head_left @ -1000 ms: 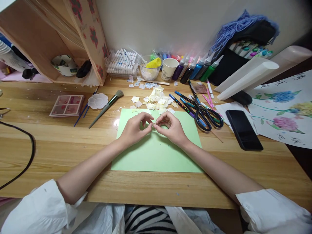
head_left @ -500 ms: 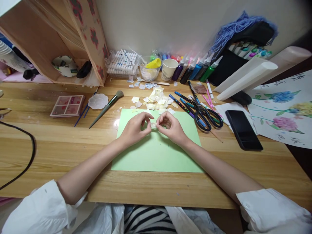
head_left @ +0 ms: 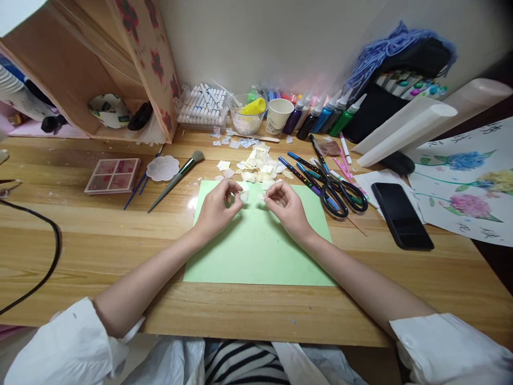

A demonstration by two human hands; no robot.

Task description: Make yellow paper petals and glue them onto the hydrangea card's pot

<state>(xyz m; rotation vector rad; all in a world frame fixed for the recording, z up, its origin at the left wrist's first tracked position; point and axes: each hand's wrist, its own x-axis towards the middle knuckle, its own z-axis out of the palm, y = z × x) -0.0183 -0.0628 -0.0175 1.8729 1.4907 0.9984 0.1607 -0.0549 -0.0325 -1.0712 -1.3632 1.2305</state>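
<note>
Two-point pinch grip, centre of frame.
Left hand (head_left: 216, 209): fingertips clamped on left scrap (head_left: 244, 197). Right hand (head_left: 290, 211): fingertips clamped on right scrap (head_left: 260, 198). Both are held apart over the green sheet (head_left: 258, 251); loose scraps (head_left: 260, 159) are heaped beyond its upper edge.

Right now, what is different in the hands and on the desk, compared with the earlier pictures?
The fingertips met before; now the left hand has moved left and the right hand right, leaving a gap. Each now visibly pinches a piece: a pale scrap at left, a smaller scrap at right. The green sheet, scrap pile, scissors and phone stayed put.
</note>
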